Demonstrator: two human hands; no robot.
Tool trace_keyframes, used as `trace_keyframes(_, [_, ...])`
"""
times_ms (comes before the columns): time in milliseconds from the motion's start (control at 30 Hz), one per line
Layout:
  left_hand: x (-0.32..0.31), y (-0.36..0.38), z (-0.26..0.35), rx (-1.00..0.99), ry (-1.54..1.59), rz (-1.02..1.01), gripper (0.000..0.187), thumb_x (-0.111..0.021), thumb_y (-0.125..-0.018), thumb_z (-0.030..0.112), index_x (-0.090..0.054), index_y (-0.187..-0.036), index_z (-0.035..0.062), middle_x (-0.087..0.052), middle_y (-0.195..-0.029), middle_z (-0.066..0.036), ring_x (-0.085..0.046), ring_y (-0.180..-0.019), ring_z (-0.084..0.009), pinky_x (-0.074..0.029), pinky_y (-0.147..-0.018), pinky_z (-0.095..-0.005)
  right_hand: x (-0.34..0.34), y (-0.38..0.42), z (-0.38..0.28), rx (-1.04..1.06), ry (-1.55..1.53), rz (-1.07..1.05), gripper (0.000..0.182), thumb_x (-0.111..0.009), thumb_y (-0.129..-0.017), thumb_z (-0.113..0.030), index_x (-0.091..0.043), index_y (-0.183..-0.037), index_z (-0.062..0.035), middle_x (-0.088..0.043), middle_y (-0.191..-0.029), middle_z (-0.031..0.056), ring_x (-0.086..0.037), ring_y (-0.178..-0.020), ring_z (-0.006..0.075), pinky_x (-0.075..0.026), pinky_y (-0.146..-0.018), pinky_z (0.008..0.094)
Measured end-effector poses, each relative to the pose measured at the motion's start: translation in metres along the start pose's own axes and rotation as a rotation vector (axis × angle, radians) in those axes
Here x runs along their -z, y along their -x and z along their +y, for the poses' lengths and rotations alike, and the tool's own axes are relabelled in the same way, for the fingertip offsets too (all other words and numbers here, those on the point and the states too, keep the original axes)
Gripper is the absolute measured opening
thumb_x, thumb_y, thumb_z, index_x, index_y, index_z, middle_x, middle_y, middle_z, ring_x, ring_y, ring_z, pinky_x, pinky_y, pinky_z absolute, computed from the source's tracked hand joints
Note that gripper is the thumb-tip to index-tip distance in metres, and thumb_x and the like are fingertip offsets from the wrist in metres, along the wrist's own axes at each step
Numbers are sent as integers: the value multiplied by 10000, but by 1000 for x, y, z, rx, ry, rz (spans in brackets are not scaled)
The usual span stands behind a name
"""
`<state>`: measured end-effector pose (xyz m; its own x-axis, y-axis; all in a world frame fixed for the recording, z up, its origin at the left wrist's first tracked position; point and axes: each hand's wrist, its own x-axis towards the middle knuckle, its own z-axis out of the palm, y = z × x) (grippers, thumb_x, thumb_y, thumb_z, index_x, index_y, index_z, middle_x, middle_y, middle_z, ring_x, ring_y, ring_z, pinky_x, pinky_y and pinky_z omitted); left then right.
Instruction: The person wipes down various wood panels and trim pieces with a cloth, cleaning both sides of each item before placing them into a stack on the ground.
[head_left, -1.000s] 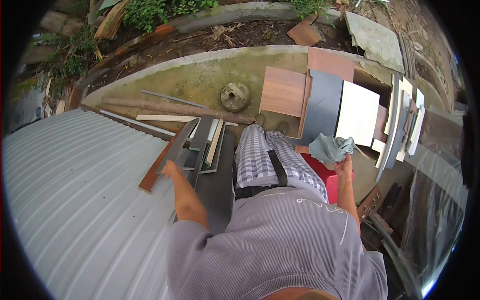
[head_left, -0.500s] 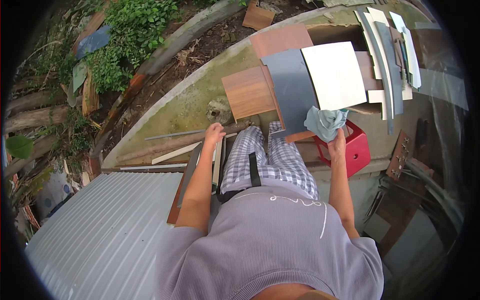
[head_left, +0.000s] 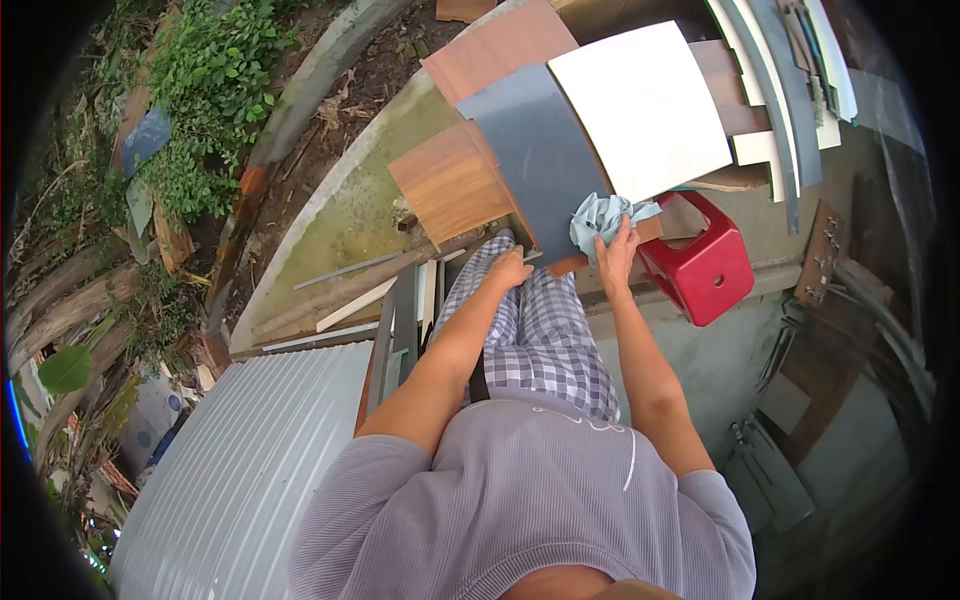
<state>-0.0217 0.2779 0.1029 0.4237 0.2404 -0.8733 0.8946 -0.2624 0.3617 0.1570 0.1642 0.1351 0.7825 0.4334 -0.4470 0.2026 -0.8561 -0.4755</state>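
A crumpled light blue cloth [head_left: 597,222] is in my right hand [head_left: 617,258], whose fingers press it against the lower right part of a dark grey board [head_left: 535,140]. My left hand [head_left: 510,268] is over my knees, at the lower corner of the boards. Its fingers are curled, and what they hold, if anything, is hidden. Left of the grey board, a wood-grain board [head_left: 450,185] sticks out toward my left hand. A white board [head_left: 645,105] overlaps the grey one on the right.
A red plastic stool [head_left: 705,260] stands right of my right hand. Narrow strips [head_left: 775,90] are stacked at the upper right. Corrugated metal sheeting [head_left: 240,470] lies at the lower left, beside long wooden pieces [head_left: 355,305]. Plants [head_left: 215,90] grow beyond the concrete edge.
My left hand has moved right, from beside the wooden strips to the boards' lower corner. My right hand has brought the cloth left onto the grey board. The view has shifted.
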Motion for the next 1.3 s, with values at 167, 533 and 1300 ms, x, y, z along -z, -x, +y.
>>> trace_keyframes(167, [0,-3,5,7,90,-181,631,-570,-799,313,-338,-1288,-12,-322,-1349,-191,-331,-1243,-295,-307,-1015,-360,14,-8,4,41,14,-117,668,-642,-747,-146,-272,-1300,-83,-360,-1193,232,-398,-1103,392,-356,-914,426])
trace_keyframes(533, [9,50,-23,-256,310,42,363,-563,-820,309,-537,-1003,-4,-565,-1014,-208,-522,-994,-340,-408,-844,-394,5,-27,36,-33,-409,-265,676,-678,-737,-275,-335,-1247,7,-471,-1058,153,-481,-941,214,-417,-807,307])
trace_keyframes(1300, [151,226,-23,-421,1441,52,757,-401,-791,654,-453,-1179,7,-528,-1072,-137,-528,-966,-220,-433,-878,-385,35,45,-94,-528,-1391,-1044,406,-601,-825,-285,-494,-1126,-35,-586,-1025,91,-599,-872,188,-529,-756,325])
